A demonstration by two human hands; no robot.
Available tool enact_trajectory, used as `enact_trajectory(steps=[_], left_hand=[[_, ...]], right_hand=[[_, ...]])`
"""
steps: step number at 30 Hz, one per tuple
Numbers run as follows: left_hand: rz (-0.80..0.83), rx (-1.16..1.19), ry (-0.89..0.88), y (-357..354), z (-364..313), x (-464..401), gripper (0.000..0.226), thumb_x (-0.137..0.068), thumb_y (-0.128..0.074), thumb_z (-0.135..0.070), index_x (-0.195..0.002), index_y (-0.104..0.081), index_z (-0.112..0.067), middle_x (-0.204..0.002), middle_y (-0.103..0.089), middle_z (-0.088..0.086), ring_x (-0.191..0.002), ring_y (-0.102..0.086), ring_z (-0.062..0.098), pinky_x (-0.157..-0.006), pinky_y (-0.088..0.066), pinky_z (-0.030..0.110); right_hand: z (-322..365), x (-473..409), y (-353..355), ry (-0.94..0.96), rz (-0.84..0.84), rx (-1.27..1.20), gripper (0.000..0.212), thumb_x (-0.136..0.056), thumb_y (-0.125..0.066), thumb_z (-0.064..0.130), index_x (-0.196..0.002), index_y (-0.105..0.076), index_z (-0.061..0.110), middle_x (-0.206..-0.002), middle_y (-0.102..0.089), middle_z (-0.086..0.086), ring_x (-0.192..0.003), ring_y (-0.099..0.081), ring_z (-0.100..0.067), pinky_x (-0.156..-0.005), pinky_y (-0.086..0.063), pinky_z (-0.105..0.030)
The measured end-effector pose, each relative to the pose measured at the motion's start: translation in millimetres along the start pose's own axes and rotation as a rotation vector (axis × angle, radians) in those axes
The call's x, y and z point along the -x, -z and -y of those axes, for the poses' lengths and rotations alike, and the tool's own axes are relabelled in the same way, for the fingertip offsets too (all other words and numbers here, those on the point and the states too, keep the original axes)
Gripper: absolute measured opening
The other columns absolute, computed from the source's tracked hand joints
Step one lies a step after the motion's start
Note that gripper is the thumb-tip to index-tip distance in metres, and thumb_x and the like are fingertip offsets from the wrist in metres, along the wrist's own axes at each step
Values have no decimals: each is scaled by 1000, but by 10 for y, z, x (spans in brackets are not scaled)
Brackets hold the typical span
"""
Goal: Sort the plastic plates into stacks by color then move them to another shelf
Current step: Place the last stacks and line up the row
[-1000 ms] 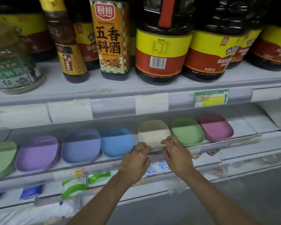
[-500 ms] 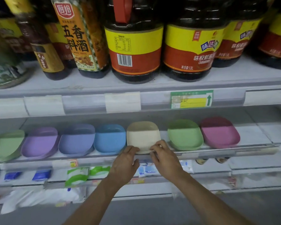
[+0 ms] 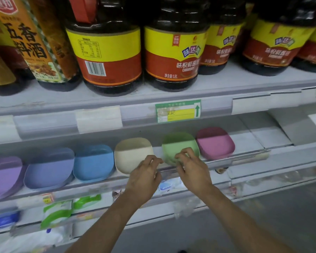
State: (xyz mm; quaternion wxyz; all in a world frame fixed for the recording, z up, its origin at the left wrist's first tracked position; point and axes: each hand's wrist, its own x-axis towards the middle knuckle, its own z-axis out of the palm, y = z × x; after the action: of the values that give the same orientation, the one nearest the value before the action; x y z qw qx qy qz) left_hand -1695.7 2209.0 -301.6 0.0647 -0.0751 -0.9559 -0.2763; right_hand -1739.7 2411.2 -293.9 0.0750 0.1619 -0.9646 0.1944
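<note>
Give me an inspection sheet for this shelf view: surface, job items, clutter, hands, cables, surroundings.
Surface: grey middle shelf, plates in one row along it.
Job's things: left to right, purple plate, lavender-blue plate, blue plate, cream plate, green plate, pink plate; none visibly stacked across colours.
Clutter: nothing seen on that shelf.
Hands: left hand at the cream plate's front edge; right hand at the green plate's front edge; grip unclear.
Cables: nothing seen.
Surroundings: sauce bottles above, price tag, packets below.
</note>
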Motion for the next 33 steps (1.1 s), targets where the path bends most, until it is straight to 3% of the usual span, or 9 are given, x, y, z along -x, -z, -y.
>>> enact_trajectory(steps=[4,9,16,23,31,33], left_hand=[[66,10,-32,-283,-333,-290,41,-93,-58,-26,-133,-54,-28,-133,-53,-8,-109,-62,20,-87,-53,36],[94,120,208,-485,-432,-493,45,-90,-65,-26,-134,-56,-27,-127,-60,-1,-103,-65,23,-91,-52,37],[9,130,279,-521,-475,-421,38,-89,-67,-12,-127,-64,-18,-114,-64,4,-103,-65,18,-90,-50,29],[-9,101,283,-456,-385,-277,36,-90,-64,-17,-126,-64,-22,-120,-62,0,-96,-67,20,-85,-54,36],[-158,-174,119,-486,-694,-503,28,-83,-70,-18,-111,-70,-19,-107,-62,4,-95,-63,29,-70,-58,39],[-56,-300,217,-500,-920,-622,29,-91,-60,-30,-118,-64,-20,-111,-60,5,-102,-61,29,-73,-57,41]], right_hand=[[-512,-56,154,-83,26,41,18,-96,-59,27,-110,-68,24,-119,-57,5,-79,-68,-26,-69,-55,-36],[-822,-131,109,-9,102,-42,18,-99,-57,31,-111,-67,22,-118,-56,6,-81,-67,-23,-69,-53,-34],[-909,-227,-25,54,138,-178,18,-96,-62,29,-112,-67,22,-110,-57,5,-92,-65,-22,-80,-54,-38],[-720,-190,-71,70,140,-161,20,-97,-61,32,-114,-67,24,-112,-56,7,-91,-63,-18,-77,-54,-38],[-991,-202,350,-4,40,-95,22,-100,-57,35,-119,-65,29,-119,-49,11,-81,-60,-10,-66,-46,-27],[-1223,-209,505,-60,43,-60,20,-99,-57,37,-117,-65,31,-120,-48,10,-83,-60,-13,-68,-50,-30]])
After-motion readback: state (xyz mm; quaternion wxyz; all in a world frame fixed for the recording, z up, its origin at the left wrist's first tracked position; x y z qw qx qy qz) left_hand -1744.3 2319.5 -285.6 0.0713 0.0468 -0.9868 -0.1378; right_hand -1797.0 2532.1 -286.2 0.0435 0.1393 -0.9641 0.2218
